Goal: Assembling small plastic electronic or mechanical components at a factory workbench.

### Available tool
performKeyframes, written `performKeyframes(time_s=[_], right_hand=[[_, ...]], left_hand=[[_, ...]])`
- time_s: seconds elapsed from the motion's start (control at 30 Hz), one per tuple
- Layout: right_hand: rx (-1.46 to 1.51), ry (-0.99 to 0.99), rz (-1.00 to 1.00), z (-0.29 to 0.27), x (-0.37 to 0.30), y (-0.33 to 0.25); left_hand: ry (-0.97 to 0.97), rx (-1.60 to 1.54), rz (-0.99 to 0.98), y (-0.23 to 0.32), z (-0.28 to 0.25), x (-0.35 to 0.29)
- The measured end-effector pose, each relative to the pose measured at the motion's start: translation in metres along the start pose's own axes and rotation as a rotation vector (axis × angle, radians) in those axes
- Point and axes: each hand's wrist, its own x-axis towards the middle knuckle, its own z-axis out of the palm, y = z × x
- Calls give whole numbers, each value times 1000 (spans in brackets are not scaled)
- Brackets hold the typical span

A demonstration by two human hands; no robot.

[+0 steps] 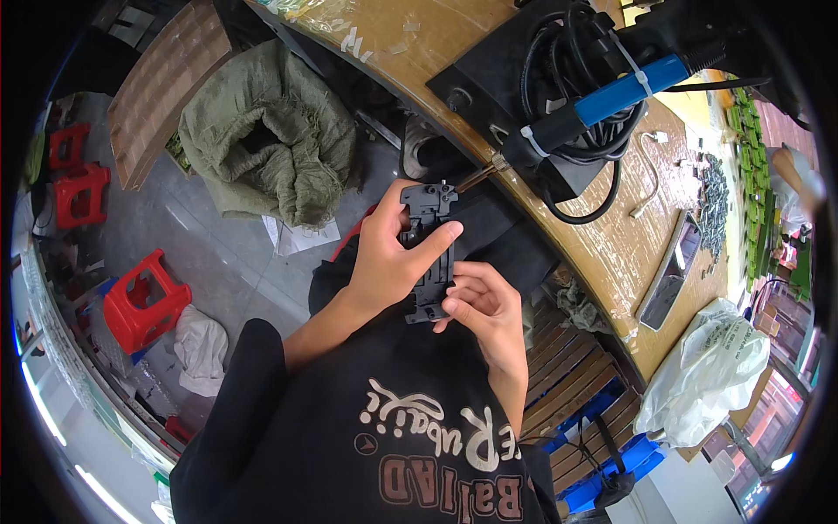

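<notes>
In front of my body I hold a long black plastic frame [430, 205] with moulded ridges, cutouts and small posts. My left hand [388, 262] grips its upper part, thumb across the front. My right hand [482, 306] has its thumb and fingers closed at the lower right edge; whether a small piece is also pinched there cannot be seen. Close to the frame's upper end is the metal tip of a blue-handled soldering iron [615, 92], strapped with cable ties over a black block [471, 87].
The workbench [602, 253] carries coiled black cable, a white-ended lead [648, 188], a grey tray [672, 275] and a pile of small dark parts [714, 201]. A white plastic bag [707, 375] hangs by its corner. At left are a green sack [262, 140] and red stools [144, 297].
</notes>
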Motion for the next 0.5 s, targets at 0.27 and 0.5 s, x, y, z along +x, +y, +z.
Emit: performKeyframes(time_s=[0.27, 0.5], right_hand=[[2, -19, -15, 3, -2, -7], [4, -14, -13, 6, -6, -13]], left_hand=[[-4, -4, -13, 7, 1, 1], [-3, -18, -42, 10, 1, 0]])
